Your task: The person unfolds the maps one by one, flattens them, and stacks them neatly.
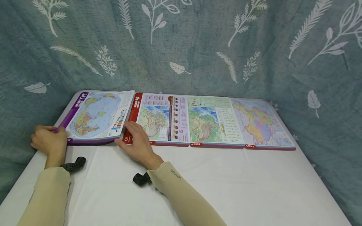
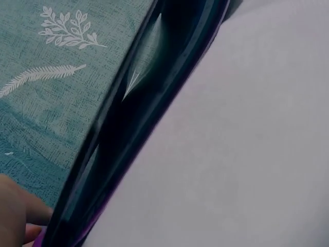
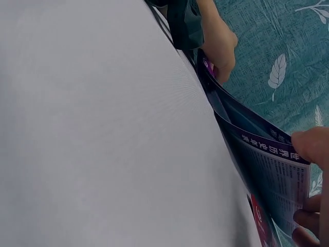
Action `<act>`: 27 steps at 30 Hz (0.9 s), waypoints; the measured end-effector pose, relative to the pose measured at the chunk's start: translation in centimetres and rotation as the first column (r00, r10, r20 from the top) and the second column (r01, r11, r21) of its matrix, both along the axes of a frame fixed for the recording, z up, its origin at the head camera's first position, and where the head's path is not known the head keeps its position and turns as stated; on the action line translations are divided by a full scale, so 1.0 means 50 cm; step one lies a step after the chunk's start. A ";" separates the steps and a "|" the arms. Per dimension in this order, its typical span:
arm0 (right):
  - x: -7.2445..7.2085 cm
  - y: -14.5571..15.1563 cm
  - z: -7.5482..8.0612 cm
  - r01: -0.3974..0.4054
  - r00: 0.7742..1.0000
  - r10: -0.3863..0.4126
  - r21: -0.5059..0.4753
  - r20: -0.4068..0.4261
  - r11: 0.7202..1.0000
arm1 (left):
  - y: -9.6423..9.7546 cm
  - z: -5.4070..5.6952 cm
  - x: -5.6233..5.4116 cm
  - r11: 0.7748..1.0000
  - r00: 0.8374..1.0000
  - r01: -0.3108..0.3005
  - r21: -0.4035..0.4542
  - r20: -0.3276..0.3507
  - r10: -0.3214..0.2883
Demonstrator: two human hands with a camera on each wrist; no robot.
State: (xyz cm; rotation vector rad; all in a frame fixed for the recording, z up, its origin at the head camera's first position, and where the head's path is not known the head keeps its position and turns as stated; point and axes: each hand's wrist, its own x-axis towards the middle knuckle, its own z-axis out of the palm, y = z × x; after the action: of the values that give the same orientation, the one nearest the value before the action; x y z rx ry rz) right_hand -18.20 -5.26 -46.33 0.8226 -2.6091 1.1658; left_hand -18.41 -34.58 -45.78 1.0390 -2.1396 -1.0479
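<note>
A world map sheet (image 1: 110, 108) with a purple left band lies at the left end of the table, over what looks like further layers. My left hand (image 1: 52, 142) grips its left edge, fingers curled at the purple border. At the opposite edge, my right hand (image 1: 138, 141) pinches the near right corner between thumb and fingers. In the right wrist view, the held map layers (image 3: 272, 164) bow and part along the near edge. The left wrist view shows a gap between dark layers (image 2: 128, 123), with part of the left hand at lower left.
To the right stretches a row of map panels with red labels: a red-banded one (image 1: 154, 122), a green relief one (image 1: 202, 122) and a multicoloured one (image 1: 258, 121). They lie on a white table (image 1: 254, 185). A leaf-patterned green curtain (image 1: 198, 47) hangs behind.
</note>
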 end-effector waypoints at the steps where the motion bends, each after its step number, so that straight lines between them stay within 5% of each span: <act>1: 0.002 0.002 0.001 0.002 1.000 -0.002 -0.009 -0.001 1.000 | 0.001 -0.001 -0.001 1.000 1.000 0.005 -0.014 -0.001 -0.005; 18: 0.015 0.053 -0.009 0.039 0.999 -0.038 -0.018 0.008 0.999 | 0.021 -0.008 0.008 0.989 0.992 0.122 -0.080 0.039 -0.119; 27: 0.022 0.083 -0.008 0.056 0.998 -0.057 0.042 0.023 0.998 | 0.037 -0.006 0.004 0.975 0.983 0.181 -0.131 -0.008 -0.183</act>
State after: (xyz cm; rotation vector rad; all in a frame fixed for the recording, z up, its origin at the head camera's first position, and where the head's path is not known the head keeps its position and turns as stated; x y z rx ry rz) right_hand -17.11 -1.11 -46.75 0.7420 -2.6667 1.1171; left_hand -18.21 -32.71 -46.11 0.7804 -2.2868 -0.9806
